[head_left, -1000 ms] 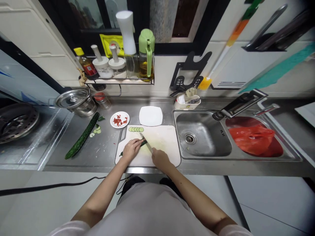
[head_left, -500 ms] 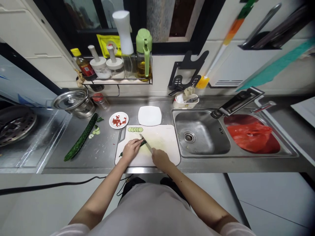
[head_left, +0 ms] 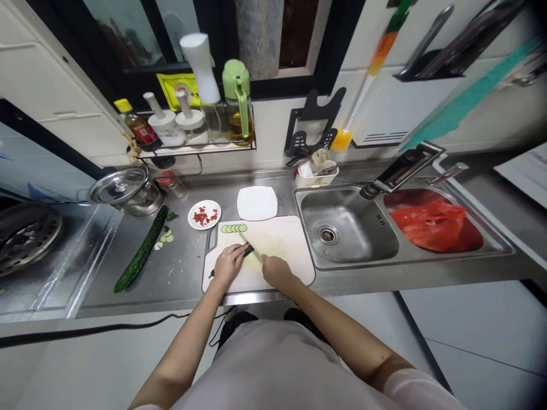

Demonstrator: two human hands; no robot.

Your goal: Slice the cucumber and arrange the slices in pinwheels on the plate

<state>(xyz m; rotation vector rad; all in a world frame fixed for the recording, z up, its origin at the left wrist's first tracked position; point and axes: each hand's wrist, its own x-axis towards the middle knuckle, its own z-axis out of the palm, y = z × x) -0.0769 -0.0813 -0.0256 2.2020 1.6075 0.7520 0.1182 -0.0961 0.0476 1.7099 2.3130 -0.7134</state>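
On the white cutting board (head_left: 294,245), my left hand (head_left: 229,265) is closed over a dark green cucumber piece (head_left: 248,249), pressing it down. Most of that piece is hidden under the fingers, though its dark tip shows by the wrist. My right hand (head_left: 277,272) grips a knife (head_left: 251,247), its handle inside the fist and its blade slanting up and left beside the cucumber's end. Several round cucumber slices (head_left: 234,228) lie in an overlapping row near the board's top left.
Behind the board sits a white square plate (head_left: 257,203); left of it, a small plate (head_left: 205,223) carries red chopped bits. A whole cucumber (head_left: 141,250) and trimmings (head_left: 166,236) lie on the left counter. The sink (head_left: 354,228) adjoins the board's right.
The camera view has tilted and shifted slightly. The knife blade lies at a slightly different angle against the cucumber. Both hands keep their holds.
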